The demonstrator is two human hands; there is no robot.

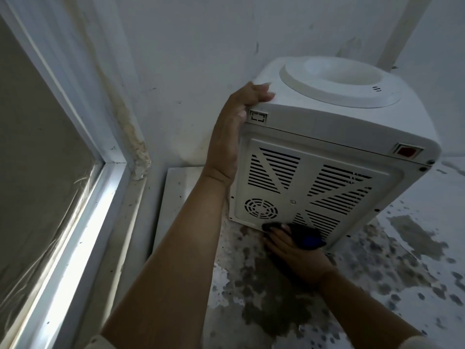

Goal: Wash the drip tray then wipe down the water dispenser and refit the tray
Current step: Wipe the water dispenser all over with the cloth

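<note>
No words, brand names or numbers can be read anywhere on the water dispenser [327, 147] or around it.

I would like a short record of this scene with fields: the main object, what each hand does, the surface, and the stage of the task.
main object: white water dispenser, back panel with vent slots facing the camera
left hand: left hand grips the dispenser's top left corner
right hand: right hand presses a dark cloth against the bottom of the back panel
switch: red switch at the upper right of the back
surface: stained white counter, beside a window
stage: wiping the dispenser; drip tray not in view
</note>
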